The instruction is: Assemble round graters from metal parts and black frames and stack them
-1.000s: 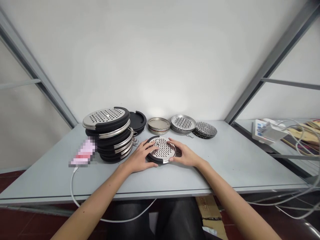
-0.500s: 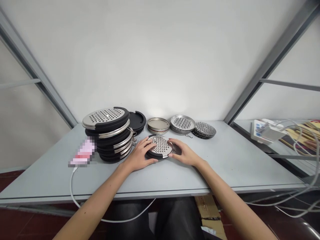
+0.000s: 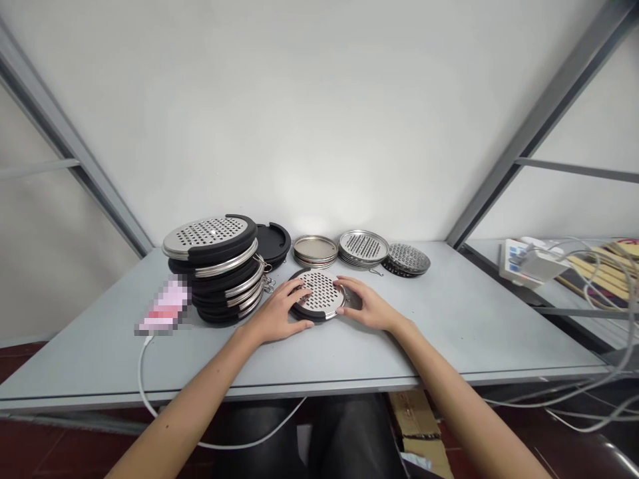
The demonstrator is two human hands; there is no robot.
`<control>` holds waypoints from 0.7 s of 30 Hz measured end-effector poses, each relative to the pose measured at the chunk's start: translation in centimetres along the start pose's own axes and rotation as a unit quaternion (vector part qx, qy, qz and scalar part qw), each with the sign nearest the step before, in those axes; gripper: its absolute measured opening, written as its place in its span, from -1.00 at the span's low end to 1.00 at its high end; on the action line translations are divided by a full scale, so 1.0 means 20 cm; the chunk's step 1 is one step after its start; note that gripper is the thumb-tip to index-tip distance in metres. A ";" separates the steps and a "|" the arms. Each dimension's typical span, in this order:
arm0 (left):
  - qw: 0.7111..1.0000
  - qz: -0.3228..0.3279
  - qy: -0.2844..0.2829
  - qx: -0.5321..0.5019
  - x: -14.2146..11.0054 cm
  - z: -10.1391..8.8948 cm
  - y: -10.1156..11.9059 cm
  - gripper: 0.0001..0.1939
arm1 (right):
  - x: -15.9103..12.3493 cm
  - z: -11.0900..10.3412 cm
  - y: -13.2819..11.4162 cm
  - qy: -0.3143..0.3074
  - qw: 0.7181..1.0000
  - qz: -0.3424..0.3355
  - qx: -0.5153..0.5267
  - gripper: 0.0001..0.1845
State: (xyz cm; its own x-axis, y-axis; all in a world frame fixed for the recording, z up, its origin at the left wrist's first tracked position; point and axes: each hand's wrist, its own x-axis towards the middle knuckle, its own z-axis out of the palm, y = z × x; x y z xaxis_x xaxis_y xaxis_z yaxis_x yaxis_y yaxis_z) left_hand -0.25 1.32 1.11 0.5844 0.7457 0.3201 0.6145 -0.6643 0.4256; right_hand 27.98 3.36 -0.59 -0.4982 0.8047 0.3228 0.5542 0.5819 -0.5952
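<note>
A round flat metal grater (image 3: 319, 293) with a black rim on its left side lies on the grey table in front of me. My left hand (image 3: 280, 311) grips its black rim from the left, fingers over the top and thumb at the near edge. At the opposite side, my right hand (image 3: 367, 305) holds the bare metal edge between fingers and thumb. Part of a metal clasp shows beneath the right palm. To the left rises a tall stack of similar graters (image 3: 212, 239) with black rims and wire clasps.
Along the wall stand black round rims (image 3: 273, 243), plain metal discs (image 3: 315, 247), framed slotted graters (image 3: 363, 246) and loose perforated discs (image 3: 409, 258). A blurred pink object (image 3: 167, 306) with a white cable (image 3: 141, 372) lies left. A power strip (image 3: 529, 261) sits on the right shelf.
</note>
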 end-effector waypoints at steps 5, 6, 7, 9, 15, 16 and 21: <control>1.000 -0.003 0.000 0.002 0.00 0.00 0.00 -0.35 | 0.00 0.00 0.00 0.005 1.000 -0.004 0.003 -0.29; 1.000 -0.004 0.000 0.002 0.00 -0.01 0.01 -0.35 | 0.00 0.00 -0.01 0.002 1.000 -0.007 0.006 -0.28; 1.000 -0.004 0.001 0.004 0.00 -0.01 0.01 -0.35 | -0.01 -0.01 -0.01 -0.003 1.000 -0.012 0.010 -0.27; 1.000 0.005 0.003 0.012 0.00 -0.02 0.03 -0.35 | -0.01 -0.01 -0.03 -0.018 0.999 -0.028 0.017 -0.25; 0.998 0.064 0.005 0.014 -0.01 -0.04 0.07 -0.41 | -0.01 -0.01 -0.06 -0.036 0.997 -0.061 0.020 -0.22; 0.998 0.064 0.004 0.013 -0.01 -0.04 0.07 -0.42 | -0.01 -0.01 -0.06 -0.040 0.997 -0.062 0.019 -0.21; 0.998 0.058 -0.004 0.021 0.00 -0.03 0.05 -0.42 | -0.01 -0.01 -0.05 -0.053 0.996 -0.065 0.009 -0.20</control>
State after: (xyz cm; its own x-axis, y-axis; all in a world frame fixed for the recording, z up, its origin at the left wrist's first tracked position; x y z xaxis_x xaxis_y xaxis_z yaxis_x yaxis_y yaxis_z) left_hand 0.08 0.73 2.06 0.6572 0.6628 0.3588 0.5640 -0.7483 0.3493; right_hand 27.66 2.62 0.10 -0.6326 0.7059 0.3187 0.4692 0.6767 -0.5674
